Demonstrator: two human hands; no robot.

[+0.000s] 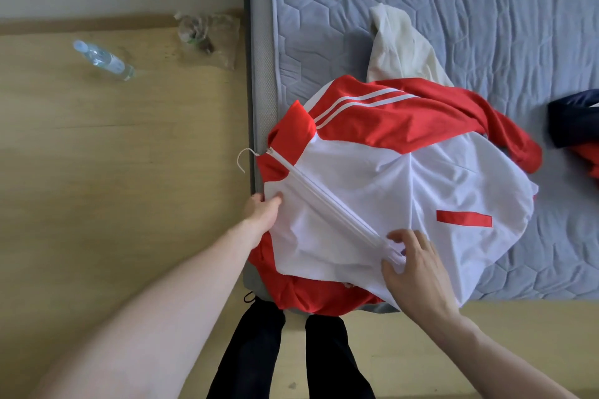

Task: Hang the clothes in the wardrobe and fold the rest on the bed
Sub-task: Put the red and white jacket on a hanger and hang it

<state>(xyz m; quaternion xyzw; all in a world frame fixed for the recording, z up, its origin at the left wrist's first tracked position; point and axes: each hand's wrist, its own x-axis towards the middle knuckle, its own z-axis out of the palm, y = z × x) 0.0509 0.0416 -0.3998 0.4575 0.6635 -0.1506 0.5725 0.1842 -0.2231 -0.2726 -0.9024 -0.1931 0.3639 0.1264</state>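
Note:
A red and white zip jacket (372, 178) lies spread on the near corner of the bed (486, 26), zipped shut, with a white hanger hook (243, 159) poking out of its collar over the bed's edge. My left hand (264, 210) grips the white front panel near the shoulder. My right hand (411, 269) pinches the lower end of the white zip (330, 201). A cream garment (398, 45) lies crumpled behind the jacket. A dark blue and red garment (577, 126) lies at the right edge of the view.
The wooden floor (113, 155) lies left of the bed, with a clear plastic water bottle (103, 60) and a crumpled clear bag (207, 32) near the wall. My legs in black trousers (291, 356) stand at the bed's near corner.

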